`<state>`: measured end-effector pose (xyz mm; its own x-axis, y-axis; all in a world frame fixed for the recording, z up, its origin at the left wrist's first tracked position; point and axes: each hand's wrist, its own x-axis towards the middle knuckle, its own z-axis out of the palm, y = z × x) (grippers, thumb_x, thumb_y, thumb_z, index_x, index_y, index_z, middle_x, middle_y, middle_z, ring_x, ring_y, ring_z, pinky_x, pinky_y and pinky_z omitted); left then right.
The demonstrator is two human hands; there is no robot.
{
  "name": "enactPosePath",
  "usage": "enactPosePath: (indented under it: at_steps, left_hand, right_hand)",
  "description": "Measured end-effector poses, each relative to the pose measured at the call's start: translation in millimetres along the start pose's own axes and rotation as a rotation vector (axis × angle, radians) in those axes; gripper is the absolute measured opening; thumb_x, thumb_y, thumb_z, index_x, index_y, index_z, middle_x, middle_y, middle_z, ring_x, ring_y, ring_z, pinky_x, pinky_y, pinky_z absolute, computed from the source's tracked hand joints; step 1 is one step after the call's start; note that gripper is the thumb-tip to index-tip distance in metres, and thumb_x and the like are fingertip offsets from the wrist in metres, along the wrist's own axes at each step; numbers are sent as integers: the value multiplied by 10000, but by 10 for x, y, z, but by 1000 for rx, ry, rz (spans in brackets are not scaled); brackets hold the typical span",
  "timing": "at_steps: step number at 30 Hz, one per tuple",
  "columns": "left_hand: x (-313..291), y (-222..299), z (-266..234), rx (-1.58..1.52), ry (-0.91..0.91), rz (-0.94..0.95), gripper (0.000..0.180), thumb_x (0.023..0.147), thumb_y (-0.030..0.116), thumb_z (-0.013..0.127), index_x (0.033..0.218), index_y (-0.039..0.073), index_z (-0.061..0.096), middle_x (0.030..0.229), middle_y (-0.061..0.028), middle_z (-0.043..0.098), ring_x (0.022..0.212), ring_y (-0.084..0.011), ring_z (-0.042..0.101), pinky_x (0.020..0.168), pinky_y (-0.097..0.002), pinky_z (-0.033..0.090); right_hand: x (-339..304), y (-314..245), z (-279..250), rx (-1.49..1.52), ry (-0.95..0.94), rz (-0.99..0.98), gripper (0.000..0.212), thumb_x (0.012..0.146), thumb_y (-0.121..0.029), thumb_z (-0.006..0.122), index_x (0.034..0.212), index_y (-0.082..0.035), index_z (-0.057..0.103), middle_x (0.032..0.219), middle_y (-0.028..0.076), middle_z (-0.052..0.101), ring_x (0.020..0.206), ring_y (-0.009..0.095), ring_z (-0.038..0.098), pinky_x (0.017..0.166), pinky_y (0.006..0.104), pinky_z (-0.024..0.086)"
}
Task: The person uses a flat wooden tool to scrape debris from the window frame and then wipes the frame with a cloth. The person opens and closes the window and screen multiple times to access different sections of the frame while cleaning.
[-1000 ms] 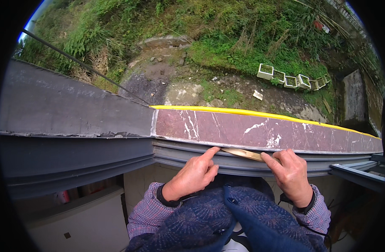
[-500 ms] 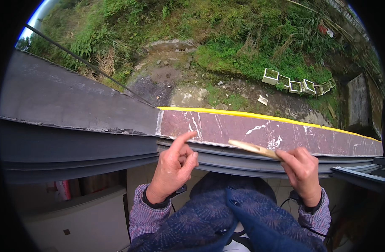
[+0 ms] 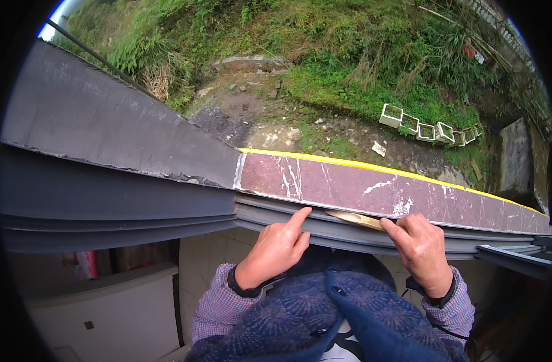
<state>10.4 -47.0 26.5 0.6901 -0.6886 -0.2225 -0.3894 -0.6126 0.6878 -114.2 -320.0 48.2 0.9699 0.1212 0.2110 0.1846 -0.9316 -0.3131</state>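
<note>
A: Landmark of the entry?
B: One long sill (image 3: 348, 187), maroon stone-look surface with white veins, set crosswise before the person.

A: Principal item?
B: One pale tan, narrow, tapering tool (image 3: 357, 219), wood or bamboo by its look. Located along the sill's near edge, tip toward the sill's left end; whether the tip touches the sill cannot be told.

A: Right hand (image 3: 422, 247)?
B: On the near side of the sill. Grasping the tool's right end, thumb and fingers closed together on it.

A: Left hand (image 3: 273, 248)?
B: Also on the near side, left of the tool. Grip released: index finger extended toward the sill's near edge, other fingers loosely curled. Contact of the fingertip cannot be told.

A: Fittings?
B: One ridged grey metal track (image 3: 336, 234), running along the sill's near edge. One bright yellow strip (image 3: 348, 163), along its far edge. One broad dark grey panel (image 3: 107, 108), adjoining its left end.

A: Outlying stock?
B: One row of white, open-topped square boxes (image 3: 426, 132), on the ground well beyond the sill; green undergrowth (image 3: 324, 78) behind them.
</note>
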Motion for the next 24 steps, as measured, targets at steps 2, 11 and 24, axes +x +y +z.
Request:
enactPosePath:
  at_steps: [2,11,24]
  left_hand:
    - [79,-5,20,32,-12,4,462,896,77,616,1331,-44,517,694,-231,616,671,-425,628,610,-469,482]
    - [155,-62,26,31,-17,93,427,891,53,597,1299,-48,522,689,-230,611,661,-414,633,608,-459,486]
    - [88,310,-233,-354,165,53,465,952,-32,566,1411,-14,497,693,-25,587,550,-57,538,495,-233,418]
  right_hand:
    - [26,-21,6,4,7,9,440,705,-38,666,1138,-102,707,842,57,596,753,225,607,611,348,514]
    - [44,-7,214,77,60,-5,415,723,-23,666,1129,-94,713,818,58,592,743,233,617,594,353,518]
    - [-243,171,-368,80,149,75,374,719,25,749,1079,-77,736,801,67,641,698,244,624,584,354,503]
